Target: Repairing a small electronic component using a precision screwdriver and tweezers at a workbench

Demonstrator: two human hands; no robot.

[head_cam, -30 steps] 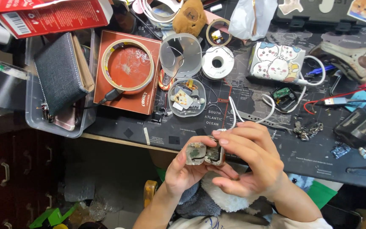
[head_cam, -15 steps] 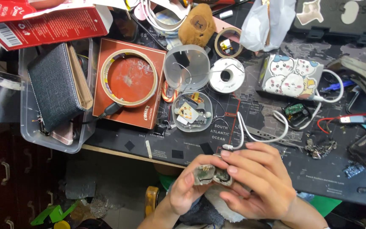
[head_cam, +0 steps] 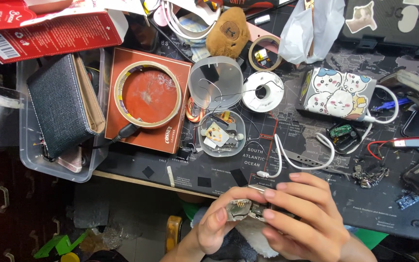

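Both hands sit at the bottom centre, just off the near edge of the dark map-printed surface. The left hand and the right hand pinch a small grey metal-and-plastic gadget between them. Left thumb lies on its near face and the left fingers curl under it; the right hand's fingers are pressed together over its top and right side, so most of it is covered. Gold contacts show on the exposed left part. What kind of device it is cannot be told.

Just beyond the hands, a white cable loops on the surface, its plug end near the right fingertips. Further back in the middle, a clear round plastic dish of small parts sits beside a clear plastic cylinder and a white solder spool. Left of those, a ring of tan tape lies on an orange-brown flat box. Far left, a clear plastic bin holds a black textured wallet. A red cardboard box lies at the top left. On the right, a white pouch printed with cartoon animals lies near a small green circuit board. A brown plush bear sits at the top centre.
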